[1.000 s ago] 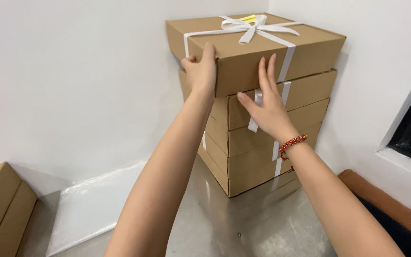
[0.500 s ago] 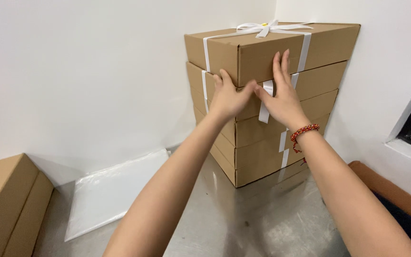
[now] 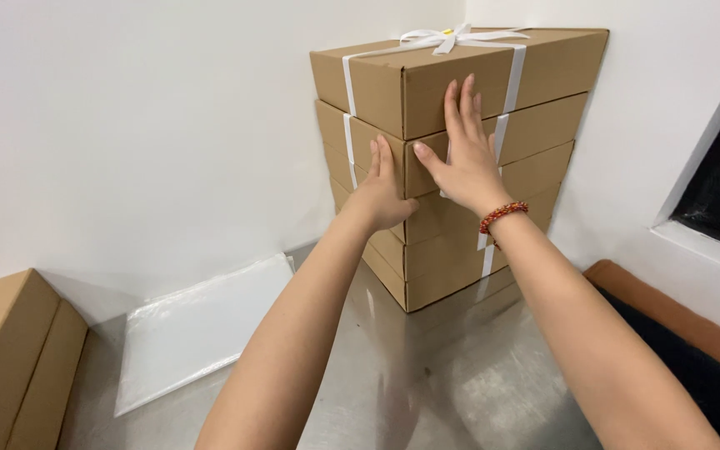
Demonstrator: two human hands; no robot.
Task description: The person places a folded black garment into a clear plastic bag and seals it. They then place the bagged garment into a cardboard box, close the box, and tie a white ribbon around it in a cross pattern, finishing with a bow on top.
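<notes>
My left hand (image 3: 383,193) and right hand (image 3: 465,160) press flat, fingers spread and gripping nothing, against the matte cardboard stack of boxes (image 3: 452,167), white-ribboned, cornered beside a glossy plastic sheet (image 3: 197,327).

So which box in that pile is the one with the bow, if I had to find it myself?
Look to the corner where the two white walls meet: a stack of brown cardboard boxes stands there on the metal table. The top box is the one, just above where the left hand and right hand press. It alone has the white ribbon bow tied on its lid.
</notes>
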